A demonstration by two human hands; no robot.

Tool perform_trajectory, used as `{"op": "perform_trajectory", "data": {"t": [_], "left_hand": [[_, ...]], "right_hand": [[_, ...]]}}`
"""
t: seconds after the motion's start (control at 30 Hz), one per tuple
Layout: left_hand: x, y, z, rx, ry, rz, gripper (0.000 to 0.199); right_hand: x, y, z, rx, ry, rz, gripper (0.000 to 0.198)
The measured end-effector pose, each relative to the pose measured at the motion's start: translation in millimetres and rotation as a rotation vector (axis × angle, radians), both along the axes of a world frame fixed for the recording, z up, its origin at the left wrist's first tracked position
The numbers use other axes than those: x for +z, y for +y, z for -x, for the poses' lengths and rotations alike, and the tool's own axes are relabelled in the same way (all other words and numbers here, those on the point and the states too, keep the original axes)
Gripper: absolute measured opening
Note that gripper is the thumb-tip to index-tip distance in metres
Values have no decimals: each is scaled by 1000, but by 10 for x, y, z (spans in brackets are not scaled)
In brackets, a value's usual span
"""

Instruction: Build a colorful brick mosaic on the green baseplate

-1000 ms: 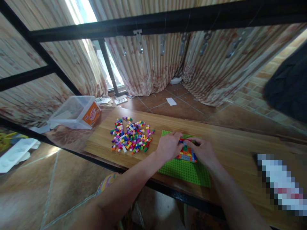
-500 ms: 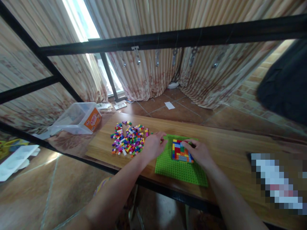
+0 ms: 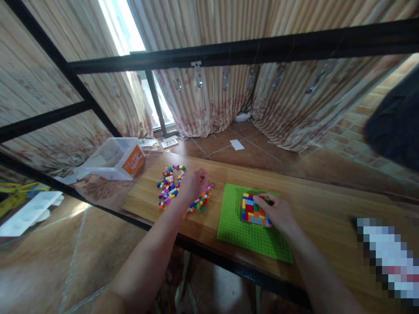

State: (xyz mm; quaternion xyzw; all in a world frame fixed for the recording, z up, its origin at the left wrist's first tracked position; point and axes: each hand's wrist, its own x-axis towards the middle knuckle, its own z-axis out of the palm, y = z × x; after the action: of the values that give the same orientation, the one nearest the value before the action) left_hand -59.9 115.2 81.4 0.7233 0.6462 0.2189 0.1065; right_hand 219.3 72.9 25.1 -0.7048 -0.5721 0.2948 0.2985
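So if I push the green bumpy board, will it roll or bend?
Probably no rolling: the green board is flat and wide, so it would likely slide across the wooden table. It seems fairly stiff, since it lies flat with no curled edges that I can see. The colourful brick block sits low on it, so it probably wouldn't tip.
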Motion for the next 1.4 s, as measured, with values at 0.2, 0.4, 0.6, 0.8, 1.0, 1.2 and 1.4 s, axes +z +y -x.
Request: {"op": "perform_trajectory", "data": {"t": [0.2,0.4,0.6,0.8,1.0,1.2,1.4], "left_hand": [[52,43,462,57,53,135,23],[-48,-44,436,-10,179,247,27],[-13,-103,351,-18,313,288,40],[-13,-92,346,-23,371,289,39],[-50,-67,261,-63,410,231,28],[-92,-51,230,-66,420,214,25],[-27,-35,227,-30,270,142,22]], "right_hand": [[-22,35,9,-10,56,-5,46],[-43,57,30,18,108,-41,40],[-58,11,24,9,48,-25,46],[-53,-20,-3,25,80,-32,51],[-12,-28,-43,-32,128,-65,51],[-8,-16,-96,-88,164,-71,45],[-63,28,-170,-216,364,-170,38]]}}
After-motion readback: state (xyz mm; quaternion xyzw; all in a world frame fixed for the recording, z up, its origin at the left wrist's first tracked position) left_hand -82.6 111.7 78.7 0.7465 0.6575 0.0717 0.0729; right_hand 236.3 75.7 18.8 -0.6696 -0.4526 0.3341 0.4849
